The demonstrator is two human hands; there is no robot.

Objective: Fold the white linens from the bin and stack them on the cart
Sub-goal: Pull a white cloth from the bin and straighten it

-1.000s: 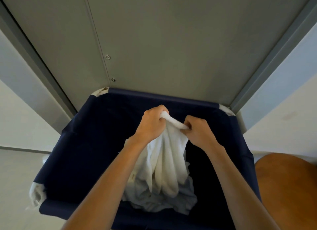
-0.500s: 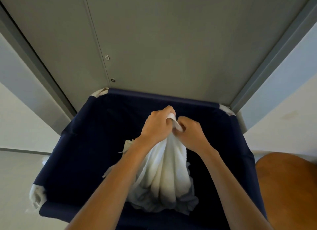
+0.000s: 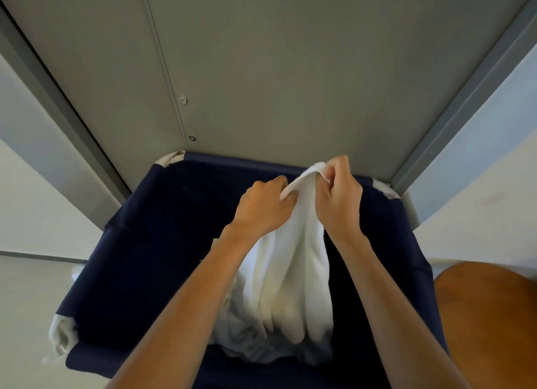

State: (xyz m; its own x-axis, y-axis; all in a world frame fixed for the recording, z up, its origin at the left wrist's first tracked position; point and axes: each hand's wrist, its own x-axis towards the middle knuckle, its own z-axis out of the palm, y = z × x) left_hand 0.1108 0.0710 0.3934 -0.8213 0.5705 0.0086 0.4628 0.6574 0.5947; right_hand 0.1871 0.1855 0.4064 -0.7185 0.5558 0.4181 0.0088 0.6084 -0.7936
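- Two bare forearms enter from the bottom edge of the frame and reach up toward its centre, over the open mouth of the bin.
- At lower right I see a rounded brown surface (image 3: 491,316) just beside the bin's right wall; I cannot tell what it is.
- The navy fabric bin (image 3: 139,258) fills the lower middle of the frame. White corner pieces (image 3: 59,335) show at its lower left and at both far corners.
- The white linen (image 3: 290,287) hangs in long folds at centre frame. Its lower end is bunched in a crumpled heap inside the bin, toward the near wall.
- The left hand (image 3: 263,208), at centre frame, has its fingers curled tight around the linen's top edge, with the back of the hand toward the camera.
- The right hand (image 3: 340,199), just right of it and a little higher in the frame, pinches the same edge between thumb and curled fingers. A short band of cloth runs between the two hands.
- Behind the bin's far rim, a grey panel (image 3: 290,69) takes up the upper frame. A seam left of centre carries two small round fasteners (image 3: 182,100).
- Grey frame strips slant down both sides of the panel, with pale walls beyond them and pale floor at lower left.
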